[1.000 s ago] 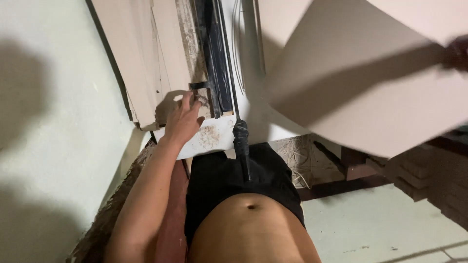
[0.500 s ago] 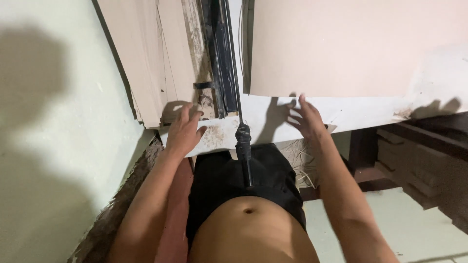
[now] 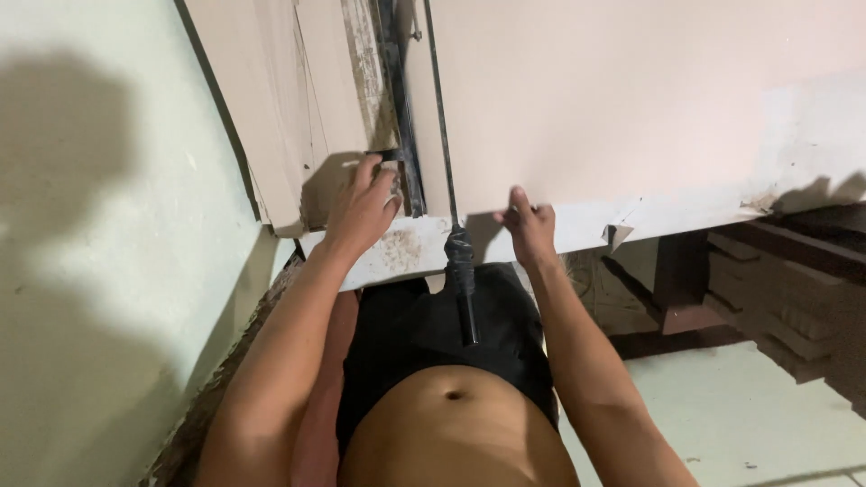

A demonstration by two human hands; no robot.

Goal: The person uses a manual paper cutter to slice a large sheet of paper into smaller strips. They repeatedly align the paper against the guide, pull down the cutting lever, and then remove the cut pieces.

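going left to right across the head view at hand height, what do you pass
pale green wall → stack of beige boards → left hand → black-handled lever blade → right hand → large pinkish-beige cardboard sheet → dark brown stacked blocks

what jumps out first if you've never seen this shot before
A big pale board fills the upper right, lying flat on a worn white bench. The right hand rests at the board's near edge, while the left hand presses on the bench beside a stack of boards. Between the hands, a long dark blade with a black handle points toward the person.
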